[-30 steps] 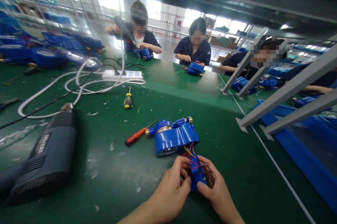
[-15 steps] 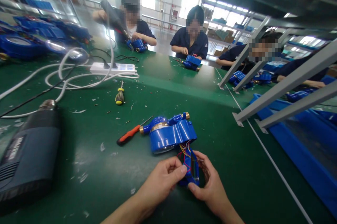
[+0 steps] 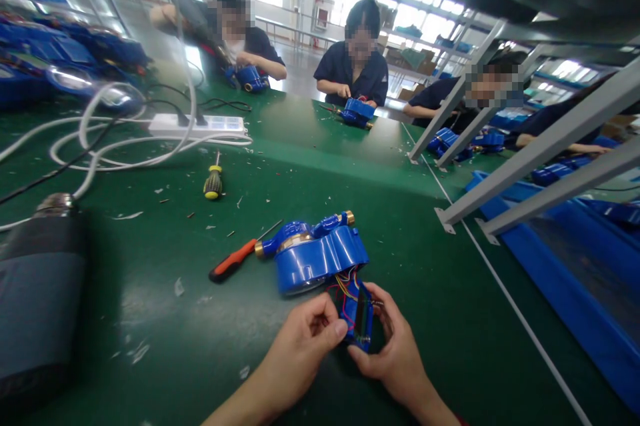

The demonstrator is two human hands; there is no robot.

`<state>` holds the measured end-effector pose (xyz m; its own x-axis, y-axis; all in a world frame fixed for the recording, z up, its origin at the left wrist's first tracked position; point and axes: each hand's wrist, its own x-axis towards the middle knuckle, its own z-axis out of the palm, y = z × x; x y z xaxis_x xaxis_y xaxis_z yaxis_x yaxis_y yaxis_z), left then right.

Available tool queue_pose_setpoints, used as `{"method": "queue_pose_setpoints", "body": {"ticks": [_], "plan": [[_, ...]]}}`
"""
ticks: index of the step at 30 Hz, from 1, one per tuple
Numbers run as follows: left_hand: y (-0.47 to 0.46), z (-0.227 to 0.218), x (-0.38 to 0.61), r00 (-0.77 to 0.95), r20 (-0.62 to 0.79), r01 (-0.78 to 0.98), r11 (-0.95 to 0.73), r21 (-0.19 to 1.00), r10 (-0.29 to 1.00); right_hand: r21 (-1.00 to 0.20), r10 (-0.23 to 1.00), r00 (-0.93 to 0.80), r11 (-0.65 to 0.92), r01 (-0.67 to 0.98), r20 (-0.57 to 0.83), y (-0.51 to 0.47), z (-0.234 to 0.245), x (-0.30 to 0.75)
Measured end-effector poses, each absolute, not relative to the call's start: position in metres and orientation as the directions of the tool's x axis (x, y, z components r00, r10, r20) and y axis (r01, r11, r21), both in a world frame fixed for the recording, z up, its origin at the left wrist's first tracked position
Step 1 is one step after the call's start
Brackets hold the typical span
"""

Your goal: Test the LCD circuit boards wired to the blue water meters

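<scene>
A blue water meter (image 3: pixel 320 259) with brass threaded ends lies on the green table, several thin coloured wires (image 3: pixel 346 285) running from its body to a small blue cover (image 3: pixel 361 319) with a circuit board inside. My right hand (image 3: pixel 395 346) grips this cover by its right side, thumb below and fingers behind. At the cover's left edge, my left hand (image 3: pixel 307 343) is closed in a pinch where a red wire loops to the thumb; the fingertips are partly hidden. Left of the meter rests an orange-and-black screwdriver (image 3: pixel 234 262), its shaft near the brass end.
A heat gun (image 3: pixel 43 293) fills the left edge. Behind lie a yellow-and-black screwdriver (image 3: pixel 213 183) and a white power strip (image 3: pixel 200 127) with looping cables. Grey metal legs (image 3: pixel 530 153) and a blue bin (image 3: pixel 550 266) stand right. Several co-workers handle blue meters across the table.
The whole view has shifted a little, so things appear further left. The cover in my right hand has turned slightly, showing more of its board. Both hands keep their places on it.
</scene>
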<state>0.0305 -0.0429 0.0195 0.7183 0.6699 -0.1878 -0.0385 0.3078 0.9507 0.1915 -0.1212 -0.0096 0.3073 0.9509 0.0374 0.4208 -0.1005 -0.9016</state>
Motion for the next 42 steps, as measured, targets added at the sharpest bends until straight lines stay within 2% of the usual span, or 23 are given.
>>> {"method": "queue_pose_setpoints", "body": {"ticks": [3, 4, 7, 9, 12, 16, 18, 21, 24, 28, 32, 34, 38, 42], "plan": [[-0.044, 0.022, 0.026, 0.653, -0.122, 0.126, 0.052, 0.991, 0.748, -0.845, 0.93, 0.353, -0.108, 0.524, 0.101, -0.121, -0.009, 0.192], [-0.044, 0.022, 0.025, 0.638, -0.139, 0.157, 0.049, 0.986, 0.758, -0.813, 0.924, 0.359, -0.108, 0.572, 0.13, -0.122, -0.008, 0.191], [-0.043, 0.021, 0.025, 0.634, -0.263, 0.172, 0.199, 0.965, 0.728, -0.714, 0.915, 0.34, -0.087, 0.695, 0.219, -0.122, -0.005, 0.19], [-0.042, 0.018, 0.026, 0.663, -0.279, 0.172, 0.221, 0.96, 0.695, -0.661, 0.91, 0.313, -0.061, 0.748, 0.27, -0.122, -0.004, 0.189], [-0.041, 0.015, 0.028, 0.679, -0.259, 0.211, 0.155, 0.965, 0.687, -0.591, 0.902, 0.283, -0.038, 0.806, 0.327, -0.121, -0.003, 0.187], [-0.043, 0.014, 0.029, 0.619, -0.25, 0.368, 0.007, 0.93, 0.744, -0.478, 0.887, 0.249, -0.037, 0.878, 0.388, -0.123, 0.001, 0.186], [-0.047, 0.012, 0.03, 0.586, -0.199, 0.412, -0.078, 0.908, 0.785, -0.399, 0.866, 0.215, -0.019, 0.917, 0.451, -0.124, 0.004, 0.185], [-0.054, 0.006, 0.03, 0.556, 0.003, 0.446, -0.301, 0.843, 0.831, -0.277, 0.826, 0.16, -0.005, 0.961, 0.54, -0.123, 0.007, 0.185], [-0.054, 0.002, 0.028, 0.585, 0.125, 0.434, -0.439, 0.786, 0.801, -0.207, 0.82, 0.142, -0.029, 0.978, 0.555, -0.123, 0.008, 0.185], [-0.044, 0.009, 0.023, 0.626, -0.001, 0.418, -0.335, 0.844, 0.78, -0.19, 0.819, 0.141, -0.039, 0.981, 0.557, -0.124, 0.009, 0.187], [-0.039, 0.015, 0.021, 0.559, -0.167, 0.472, -0.145, 0.87, 0.812, -0.201, 0.825, 0.148, -0.043, 0.979, 0.545, -0.125, 0.008, 0.187], [-0.039, 0.015, 0.02, 0.554, -0.187, 0.48, -0.128, 0.868, 0.811, -0.202, 0.826, 0.152, -0.048, 0.978, 0.542, -0.125, 0.007, 0.187], [-0.04, 0.013, 0.021, 0.6, -0.132, 0.44, -0.188, 0.878, 0.789, -0.197, 0.825, 0.158, -0.057, 0.979, 0.543, -0.126, 0.005, 0.187], [-0.038, 0.011, 0.022, 0.567, -0.187, 0.437, -0.101, 0.894, 0.803, -0.207, 0.827, 0.154, -0.046, 0.977, 0.541, -0.126, 0.006, 0.186]]}}
